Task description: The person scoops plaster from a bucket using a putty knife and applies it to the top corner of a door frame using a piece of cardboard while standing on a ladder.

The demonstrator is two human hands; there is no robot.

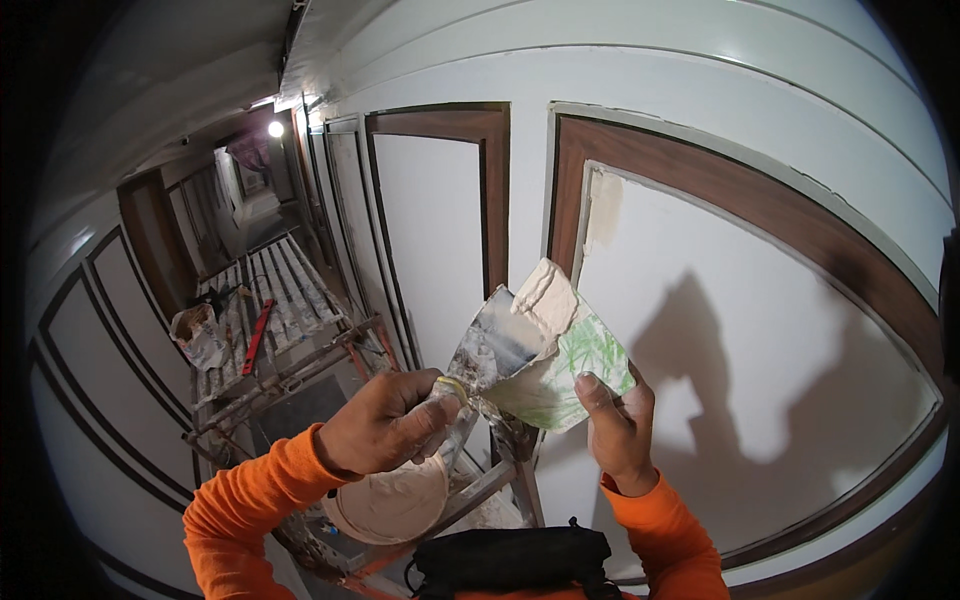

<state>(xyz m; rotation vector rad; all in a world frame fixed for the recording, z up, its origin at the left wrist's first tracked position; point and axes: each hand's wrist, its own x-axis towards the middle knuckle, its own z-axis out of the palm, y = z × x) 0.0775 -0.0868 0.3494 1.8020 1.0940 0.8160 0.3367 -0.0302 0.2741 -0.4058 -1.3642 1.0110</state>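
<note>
My left hand [395, 420] grips the handle of a putty knife [480, 340], whose stained blade rests against a green-smeared flat board [585, 365]. My right hand [615, 420] holds that board from the right side, thumb across its face. A lump of cream putty [545, 295] sits at the top where blade and board meet. Below my left hand, a bucket of cream putty [385, 505] is partly hidden by my arm. Right behind the board is a white wall panel [760, 360] in a brown wood-look frame, with a patch of filler near its upper left.
A metal scaffold [330, 355] runs along the corridor at left, its slatted platform [280, 290] bearing a white sack or pail [195, 335] and a red level [257, 336]. More framed panels [425, 220] line both walls. A lit bulb [275, 129] glows farther down. A black pouch [505, 560] is at my waist.
</note>
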